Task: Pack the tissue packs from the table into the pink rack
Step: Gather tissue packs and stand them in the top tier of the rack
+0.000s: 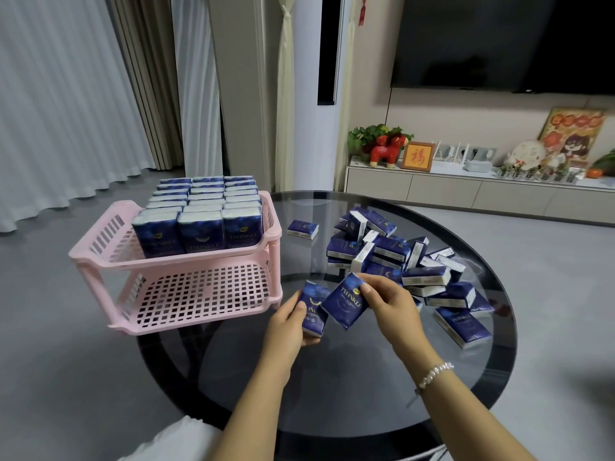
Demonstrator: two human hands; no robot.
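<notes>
Two tiers make up the pink rack (186, 261), which stands at the left edge of the round dark glass table (349, 377), its near corner overhanging the rim. The upper tier is filled with upright tissue packs (199, 214) in three columns, about seven deep, the front three reading TWINKLE; only a narrow strip stays free along its left wall. The lower tier's grid floor (203, 294) lies bare and open to the front. Across the table's right half sprawls a loose pile of packs (392, 261), too jumbled to count, with one single pack (302, 229) apart between pile and rack and another flat pack (462, 326) near the right rim. Bare glass stretches from the hands to the near edge. The left hand (289, 324) grips one pack (312, 309) upright, fingers curled around its side. The right hand (389, 304), a bead bracelet (434, 374) on its wrist, pinches a tilted pack marked TWINKLE (346, 304) at its top corner, touching the left one.
</notes>
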